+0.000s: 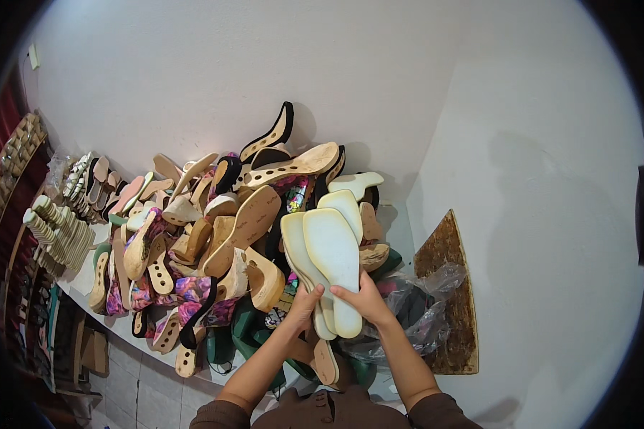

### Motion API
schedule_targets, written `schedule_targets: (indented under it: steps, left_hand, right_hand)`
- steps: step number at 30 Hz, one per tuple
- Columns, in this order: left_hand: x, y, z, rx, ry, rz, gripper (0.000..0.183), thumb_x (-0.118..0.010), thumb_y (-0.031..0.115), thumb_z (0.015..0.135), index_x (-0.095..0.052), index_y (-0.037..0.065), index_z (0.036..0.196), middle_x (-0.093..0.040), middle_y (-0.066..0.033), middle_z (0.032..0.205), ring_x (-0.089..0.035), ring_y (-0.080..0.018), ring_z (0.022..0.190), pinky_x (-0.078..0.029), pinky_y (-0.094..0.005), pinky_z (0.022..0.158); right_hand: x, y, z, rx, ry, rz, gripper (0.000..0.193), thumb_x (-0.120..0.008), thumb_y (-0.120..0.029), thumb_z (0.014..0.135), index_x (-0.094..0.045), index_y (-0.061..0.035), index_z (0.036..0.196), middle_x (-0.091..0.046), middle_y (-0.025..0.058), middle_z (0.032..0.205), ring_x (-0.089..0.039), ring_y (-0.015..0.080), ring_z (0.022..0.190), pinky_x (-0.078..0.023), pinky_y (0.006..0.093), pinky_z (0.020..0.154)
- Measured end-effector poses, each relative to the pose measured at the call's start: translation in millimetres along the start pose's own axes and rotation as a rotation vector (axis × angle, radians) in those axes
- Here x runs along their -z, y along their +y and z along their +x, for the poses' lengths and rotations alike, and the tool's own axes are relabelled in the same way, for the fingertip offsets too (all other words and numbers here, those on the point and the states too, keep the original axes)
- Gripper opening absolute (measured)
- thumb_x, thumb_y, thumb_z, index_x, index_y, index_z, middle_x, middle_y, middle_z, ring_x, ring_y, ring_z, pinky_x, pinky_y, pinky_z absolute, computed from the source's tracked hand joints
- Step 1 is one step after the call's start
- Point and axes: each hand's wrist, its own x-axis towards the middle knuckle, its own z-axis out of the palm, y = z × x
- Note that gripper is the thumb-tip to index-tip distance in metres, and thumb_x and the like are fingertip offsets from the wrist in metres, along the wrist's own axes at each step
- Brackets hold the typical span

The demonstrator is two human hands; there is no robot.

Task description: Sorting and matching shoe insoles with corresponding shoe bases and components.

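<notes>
Two white shoe soles with yellowish edges are in my hands, the front sole [336,261] overlapping the rear one [294,239]. My left hand [305,306] is closed round the rear sole's narrower part, thumb on top. My right hand [367,298] grips the front sole at its right edge, its thumb across the face; the other fingers are hidden underneath. Just beyond their upper ends lies another pale sole [342,209]. Below my hands a tan sole [325,361] points towards me; whether it touches anything I hold, I cannot tell.
A heap of wedge soles [254,214], some wooden, some flower-patterned, covers the table [132,336]. Stacked soles [61,236] stand at the far left, beside a shelf [7,179]. Clear plastic wrap [436,314] and a brown board [459,307] are on the right, by the white wall.
</notes>
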Motion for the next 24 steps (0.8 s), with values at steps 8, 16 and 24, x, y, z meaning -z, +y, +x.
schedule_targets:
  steps: [8,16,24]
  left_hand:
    - [5,-2,-8,0.161,-0.003,-0.092,0.074,-0.070,0.025,0.073,-0.026,0.005,0.130,-0.049,-0.0128,0.117,-0.051,-0.0236,0.107,-0.046,-0.0379,0.087]
    - [5,-13,-8,0.048,0.006,-0.092,0.071,-0.073,0.032,0.071,-0.034,0.005,0.124,-0.055,-0.0092,0.108,-0.058,-0.0212,0.094,-0.050,-0.0372,0.082]
    - [19,-18,-9,0.223,-0.004,-0.340,0.067,-0.071,0.026,0.073,-0.035,0.005,0.126,-0.055,-0.0109,0.110,-0.057,-0.0240,0.099,-0.049,-0.0400,0.085]
  right_hand:
    - [7,14,-5,-0.104,-0.194,0.297,0.047,-0.041,-0.027,0.092,-0.034,0.0011,0.129,-0.044,0.0090,0.126,-0.046,0.0160,0.109,-0.039,0.0277,0.093]
    - [-10,13,-8,-0.123,0.167,0.037,0.030,-0.042,-0.017,0.095,-0.049,0.0018,0.117,-0.059,0.0071,0.099,-0.055,0.0116,0.088,-0.044,0.0241,0.078]
    - [-7,-7,-8,0.192,0.504,-0.575,0.024,-0.041,-0.019,0.094,-0.051,0.0024,0.091,-0.054,0.0131,0.072,-0.050,0.0167,0.064,-0.042,0.0301,0.061]
